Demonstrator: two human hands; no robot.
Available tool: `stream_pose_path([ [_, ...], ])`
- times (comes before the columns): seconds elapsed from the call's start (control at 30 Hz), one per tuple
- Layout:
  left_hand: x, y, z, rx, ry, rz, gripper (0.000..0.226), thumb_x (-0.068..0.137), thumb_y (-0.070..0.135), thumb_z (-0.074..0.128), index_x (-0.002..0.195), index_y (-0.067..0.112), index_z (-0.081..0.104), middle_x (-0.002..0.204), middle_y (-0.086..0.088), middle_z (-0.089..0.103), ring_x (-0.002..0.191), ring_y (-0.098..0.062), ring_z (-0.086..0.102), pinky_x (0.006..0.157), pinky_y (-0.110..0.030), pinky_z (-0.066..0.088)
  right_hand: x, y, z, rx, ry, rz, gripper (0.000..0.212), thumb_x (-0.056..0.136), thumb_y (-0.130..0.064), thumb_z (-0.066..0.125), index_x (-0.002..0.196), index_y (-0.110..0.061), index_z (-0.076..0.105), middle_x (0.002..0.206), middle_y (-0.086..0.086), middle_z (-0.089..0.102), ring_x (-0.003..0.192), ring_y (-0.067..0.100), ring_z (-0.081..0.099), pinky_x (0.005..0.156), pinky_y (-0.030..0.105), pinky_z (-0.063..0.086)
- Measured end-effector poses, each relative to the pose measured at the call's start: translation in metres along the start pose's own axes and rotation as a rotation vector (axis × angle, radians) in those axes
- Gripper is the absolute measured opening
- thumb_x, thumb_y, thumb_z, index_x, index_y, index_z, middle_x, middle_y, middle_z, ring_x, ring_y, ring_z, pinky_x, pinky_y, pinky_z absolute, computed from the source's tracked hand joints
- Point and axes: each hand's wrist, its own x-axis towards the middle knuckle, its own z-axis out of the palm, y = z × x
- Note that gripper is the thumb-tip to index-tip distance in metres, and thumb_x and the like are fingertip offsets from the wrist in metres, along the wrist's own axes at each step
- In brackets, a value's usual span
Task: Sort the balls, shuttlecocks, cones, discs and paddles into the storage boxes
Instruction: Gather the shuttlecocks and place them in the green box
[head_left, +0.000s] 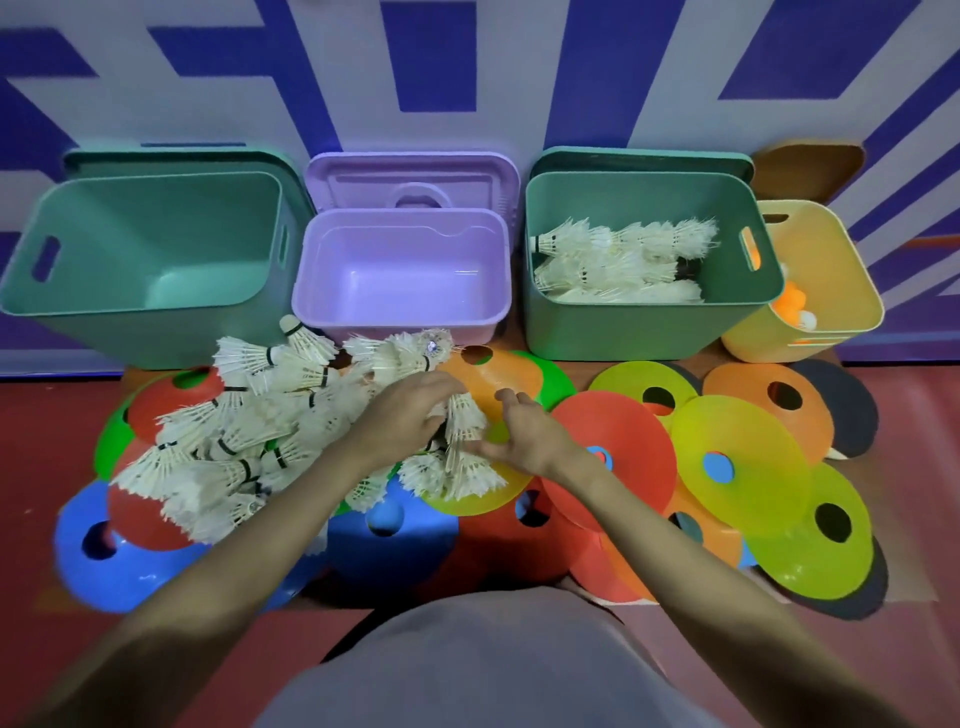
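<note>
Four storage boxes stand in a row along the wall at the top of the frame: an empty teal box (150, 260) at upper left, an empty lilac box (400, 270) beside it, a green box (649, 260) holding white shuttlecocks (623, 260), and a yellow box (826, 280) at far right holding orange and white balls (795, 306). Lids lean behind the first three boxes.

Floor space in front of the boxes is almost fully covered. A loose shuttlecock pile (249, 431) lies centre-left on overlapping flat disc cones (613, 457) in red, blue, green, orange and yellow. Dark round paddles (852, 410) show at the right edge, partly under the discs. Bare red floor remains only at the far left and right margins.

Left hand (405, 415): fingers curled down into the right end of the pile, grasping a shuttlecock cluster (465, 415). Right hand (524, 431): fingers spread and relaxed, thumb just beside the same cluster, holding nothing. Both hands sit below the lilac box front rim; the pile's upper edge touches that rim and the orange disc (488, 379).
</note>
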Motion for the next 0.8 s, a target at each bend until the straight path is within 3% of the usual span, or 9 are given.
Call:
stream_pose_path([
  [0.13, 0.012, -0.011, 0.01, 0.163, -0.122, 0.13, 0.067, 0.075, -0.016, 0.054, 0.135, 0.014, 0.054, 0.141, -0.007, 0.05, 0.132, -0.023, 0.042, 0.11, -0.035, 0.033, -0.016, -0.006, 0.004, 0.019, 0.008, -0.022, 0.083, 0.069, -0.067, 0.068, 0.113, -0.005, 0.038, 0.113, 0.014, 0.052, 0.103, 0.029, 0.052, 0.086, 0.04, 0.045],
  [0.2, 0.02, -0.01, 0.011, 0.246, -0.168, 0.171, 0.068, 0.076, -0.014, 0.058, 0.137, 0.016, 0.051, 0.143, -0.007, 0.048, 0.135, -0.023, 0.039, 0.11, -0.033, 0.029, -0.026, -0.007, 0.007, -0.002, -0.02, -0.042, 0.081, 0.065, -0.065, 0.074, 0.106, -0.005, 0.038, 0.107, 0.012, 0.051, 0.095, 0.026, 0.049, 0.082, 0.038, 0.045],
  [0.33, 0.028, -0.005, 0.011, 0.337, -0.273, 0.229, 0.062, 0.077, -0.002, 0.068, 0.134, 0.016, 0.054, 0.14, -0.006, 0.05, 0.134, -0.023, 0.04, 0.109, -0.034, 0.028, -0.037, -0.006, 0.019, -0.05, -0.078, -0.041, 0.066, 0.071, -0.04, 0.08, 0.113, -0.004, 0.043, 0.11, 0.013, 0.048, 0.099, 0.029, 0.051, 0.085, 0.039, 0.045],
  [0.47, 0.027, -0.007, 0.015, 0.275, -0.263, 0.212, 0.052, 0.074, -0.004, 0.069, 0.122, 0.014, 0.06, 0.127, -0.003, 0.06, 0.122, -0.023, 0.051, 0.101, -0.035, 0.035, -0.042, -0.004, 0.028, -0.015, 0.058, -0.052, 0.034, 0.083, -0.018, 0.066, 0.112, -0.008, 0.051, 0.108, 0.012, 0.057, 0.098, 0.031, 0.058, 0.078, 0.04, 0.048],
  [0.63, 0.024, -0.011, 0.005, 0.098, -0.243, 0.1, 0.045, 0.08, 0.008, 0.072, 0.12, 0.018, 0.056, 0.128, 0.003, 0.056, 0.117, -0.017, 0.05, 0.088, -0.024, 0.037, -0.052, -0.001, 0.008, 0.125, 0.322, -0.087, 0.017, 0.084, -0.009, 0.059, 0.1, -0.012, 0.065, 0.097, 0.004, 0.068, 0.087, 0.022, 0.062, 0.076, 0.038, 0.05],
  [0.7, 0.02, -0.007, -0.004, -0.053, -0.219, 0.05, 0.046, 0.079, 0.015, 0.076, 0.12, 0.02, 0.056, 0.125, 0.005, 0.058, 0.115, -0.013, 0.052, 0.088, -0.022, 0.039, -0.057, -0.002, -0.004, 0.233, 0.454, -0.116, 0.014, 0.085, -0.005, 0.059, 0.092, -0.013, 0.067, 0.088, 0.0, 0.069, 0.078, 0.015, 0.063, 0.071, 0.03, 0.05],
  [0.8, 0.009, 0.002, -0.018, -0.22, -0.192, 0.021, 0.048, 0.081, 0.027, 0.076, 0.124, 0.021, 0.054, 0.126, 0.009, 0.057, 0.118, -0.007, 0.051, 0.099, -0.028, 0.041, -0.058, -0.007, -0.019, 0.472, 0.601, -0.058, 0.014, 0.086, -0.001, 0.059, 0.085, -0.011, 0.068, 0.077, -0.005, 0.067, 0.068, 0.005, 0.059, 0.064, 0.017, 0.045],
])
